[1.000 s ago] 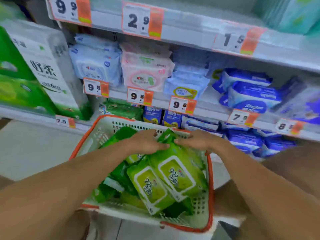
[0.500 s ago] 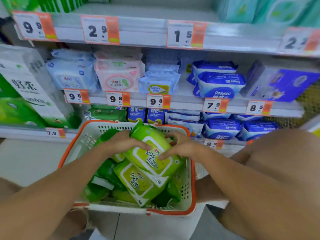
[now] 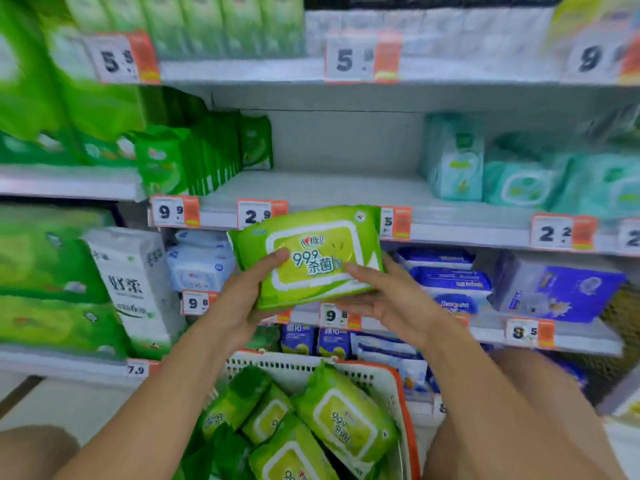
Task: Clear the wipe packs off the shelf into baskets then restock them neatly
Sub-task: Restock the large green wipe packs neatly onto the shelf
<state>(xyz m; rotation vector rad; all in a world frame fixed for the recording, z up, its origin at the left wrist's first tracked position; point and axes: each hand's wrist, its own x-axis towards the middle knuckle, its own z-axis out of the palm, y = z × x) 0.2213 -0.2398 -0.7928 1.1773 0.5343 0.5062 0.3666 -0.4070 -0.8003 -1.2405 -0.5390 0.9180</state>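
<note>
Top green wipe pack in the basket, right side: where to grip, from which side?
Probably from above, pinching across the short width of the top green wipe pack. It lies label-up and tilted against the basket rim; its soft long edges are exposed, with neighbours crowding its left.

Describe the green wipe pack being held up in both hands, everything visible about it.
The wipe pack is a soft, glossy plastic pouch, bright lime green, with a white-bordered rounded flap label on its face printed "99.9" and Chinese characters. It looks full and sealed. It is held face toward the camera, tilted slightly, in front of the price-tag rail below the bare stretch of shelf. The left hand grips its left lower edge, thumb on the front; the right hand holds its right lower corner. It touches nothing else.
</note>
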